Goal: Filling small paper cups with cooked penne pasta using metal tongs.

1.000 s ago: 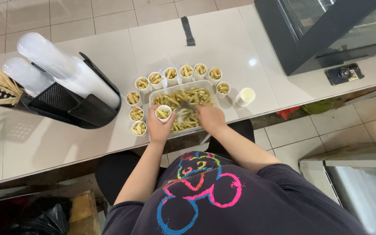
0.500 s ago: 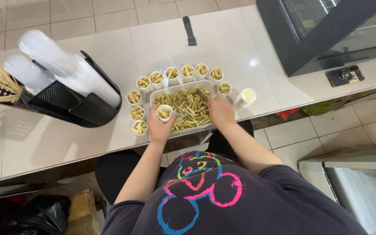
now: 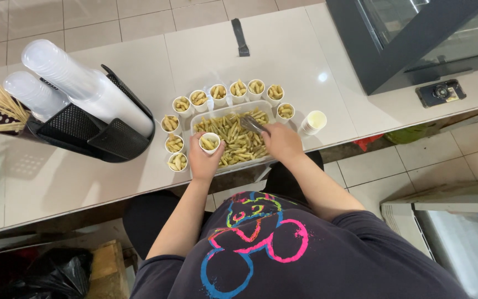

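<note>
Now you are portioning food from the tray into small cups.
Your left hand (image 3: 204, 160) grips a paper cup (image 3: 209, 142) at the tray's (image 3: 197, 123) near-left corner on the table (image 3: 283, 61); your right hand (image 3: 283, 143) is closed around a fork (image 3: 252, 124) resting in the food.

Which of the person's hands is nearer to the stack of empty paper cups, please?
Right. The right hand, holding a fork over the tray, sits just beside the stack of empty paper cups; the left hand holds a small cup across the tray.
</note>
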